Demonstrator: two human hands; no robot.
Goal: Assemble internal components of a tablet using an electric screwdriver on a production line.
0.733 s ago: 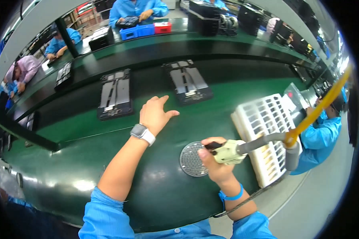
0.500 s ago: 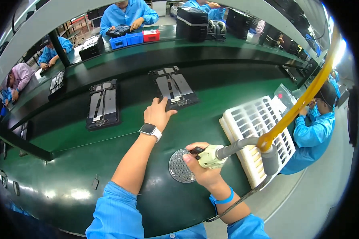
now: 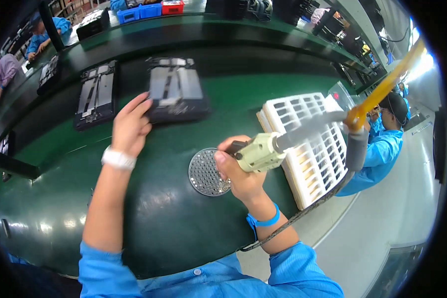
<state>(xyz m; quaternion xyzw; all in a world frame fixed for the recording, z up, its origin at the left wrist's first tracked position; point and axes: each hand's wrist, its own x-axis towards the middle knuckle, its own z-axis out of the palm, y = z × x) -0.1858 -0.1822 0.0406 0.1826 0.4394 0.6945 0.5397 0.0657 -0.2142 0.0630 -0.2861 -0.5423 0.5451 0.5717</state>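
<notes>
**One hand wraps a tool, one hand is at a flat case**

Your right hand (image 3: pixel 246 179) is wrapped around a pale green tool (image 3: pixel 261 153); your thumb and a finger sit up by its dark front part, maybe so it does not wobble; a grey sleeve (image 3: pixel 310 131) runs from its back end toward a thick yellow cord (image 3: pixel 385 92), which perhaps helps with the weight.

Your left hand (image 3: pixel 130 128) reaches to the left edge of a flat black case (image 3: pixel 178 89) with grey panels; your fingertips look to be touching that edge, but the case is blurry; I cannot tell if they pinch it or just rest there; the case lies just right of those fingers, on the green table (image 3: pixel 159 213); with your hand at its side, most of its top is left uncovered.

A second black case (image 3: pixel 97 92) lies just left of your left hand; a round plate (image 3: pixel 197 174) with little shiny bits is just left of your right hand, so it looks easy to reach; white slotted trays (image 3: pixel 286 175) stand to the right of that hand, maybe to keep the middle free; a blue band (image 3: pixel 266 216) with a cord goes round your right wrist.
</notes>
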